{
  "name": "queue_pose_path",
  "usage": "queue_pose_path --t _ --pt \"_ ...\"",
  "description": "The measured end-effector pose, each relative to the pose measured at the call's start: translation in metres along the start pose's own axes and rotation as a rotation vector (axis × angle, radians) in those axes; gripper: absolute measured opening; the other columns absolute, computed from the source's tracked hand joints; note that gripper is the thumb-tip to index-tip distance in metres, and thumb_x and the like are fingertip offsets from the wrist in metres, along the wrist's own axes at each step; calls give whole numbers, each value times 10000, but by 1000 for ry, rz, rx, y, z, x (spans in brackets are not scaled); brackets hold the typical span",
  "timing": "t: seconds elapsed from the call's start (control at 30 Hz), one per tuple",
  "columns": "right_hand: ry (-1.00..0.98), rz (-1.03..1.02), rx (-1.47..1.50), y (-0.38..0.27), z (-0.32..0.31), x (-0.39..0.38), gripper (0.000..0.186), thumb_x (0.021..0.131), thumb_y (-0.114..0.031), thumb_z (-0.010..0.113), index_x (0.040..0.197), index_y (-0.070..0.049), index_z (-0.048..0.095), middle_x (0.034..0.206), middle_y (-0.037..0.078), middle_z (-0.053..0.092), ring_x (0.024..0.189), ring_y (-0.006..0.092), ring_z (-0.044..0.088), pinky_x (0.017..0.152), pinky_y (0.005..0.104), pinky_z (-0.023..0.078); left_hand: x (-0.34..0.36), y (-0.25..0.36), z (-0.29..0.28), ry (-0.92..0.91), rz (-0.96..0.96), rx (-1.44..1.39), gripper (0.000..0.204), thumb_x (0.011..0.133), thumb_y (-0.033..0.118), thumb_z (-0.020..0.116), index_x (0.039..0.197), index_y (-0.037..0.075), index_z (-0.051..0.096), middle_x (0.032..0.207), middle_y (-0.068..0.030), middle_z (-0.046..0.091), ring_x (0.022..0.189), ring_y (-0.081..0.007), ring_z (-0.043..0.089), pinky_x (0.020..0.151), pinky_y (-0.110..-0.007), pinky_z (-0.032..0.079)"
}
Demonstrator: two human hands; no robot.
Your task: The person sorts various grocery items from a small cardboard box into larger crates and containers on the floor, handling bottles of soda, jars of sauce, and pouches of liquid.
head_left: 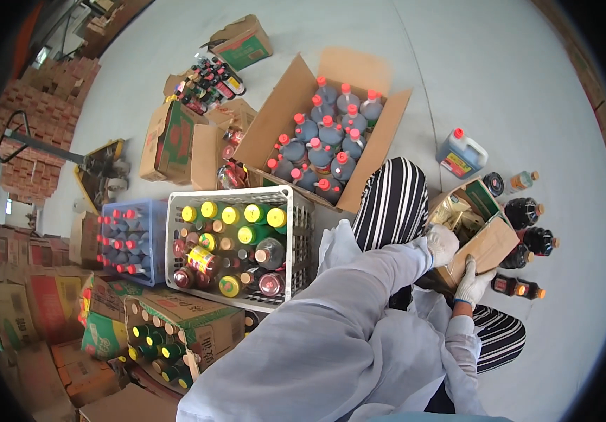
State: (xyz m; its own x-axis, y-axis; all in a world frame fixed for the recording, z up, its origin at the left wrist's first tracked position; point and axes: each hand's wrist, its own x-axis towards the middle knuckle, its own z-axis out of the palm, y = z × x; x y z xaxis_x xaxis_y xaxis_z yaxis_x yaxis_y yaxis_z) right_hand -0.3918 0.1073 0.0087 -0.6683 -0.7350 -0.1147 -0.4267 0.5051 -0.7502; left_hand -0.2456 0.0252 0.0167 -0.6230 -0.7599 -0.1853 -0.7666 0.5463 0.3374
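Right gloved hand: clamped on small open carton, thumb against its wall. Left gloved hand: touches the carton's left side; finger closure cannot be told. Right of grip: dark bottles. Beyond grip: jug. Left of grip: large carton holding red-capped bottles; farther left, white crate.

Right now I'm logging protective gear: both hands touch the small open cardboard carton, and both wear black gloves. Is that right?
Not the glove colour: the head view shows white gloves, not black, on both the left hand and the right hand. Both hands do touch the small open cardboard carton.
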Motion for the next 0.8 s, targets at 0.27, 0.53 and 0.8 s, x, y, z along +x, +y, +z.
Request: queue_pose_path --t 0.27,0.53,0.8 --pt "-34 -34 89 3 4 -4 920 823 -354 697 1460 58 175 1416 252 372 1279 309 410 1082 343 301 -6 -6 -1 -27 24 -114 209 761 163 575 822 45 736 814 -169 697 795 -317 691 721 -433 535" --pt "30 -270 -187 -15 -8 4 770 821 -329 678 1420 6 328 1478 284 251 1363 391 293 1117 408 264 -18 -2 3 -37 67 -136 175 758 173 582 792 64 715 814 -173 686 791 -350 677 691 -452 530" --pt "46 -331 -411 -37 1 -2 726 791 -355 653 1369 -1 394 1472 284 259 1333 474 267 1109 486 259 -19 -8 9 52 153 -137 151 761 153 567 776 57 682 780 -155 669 772 -337 663 701 -447 521"
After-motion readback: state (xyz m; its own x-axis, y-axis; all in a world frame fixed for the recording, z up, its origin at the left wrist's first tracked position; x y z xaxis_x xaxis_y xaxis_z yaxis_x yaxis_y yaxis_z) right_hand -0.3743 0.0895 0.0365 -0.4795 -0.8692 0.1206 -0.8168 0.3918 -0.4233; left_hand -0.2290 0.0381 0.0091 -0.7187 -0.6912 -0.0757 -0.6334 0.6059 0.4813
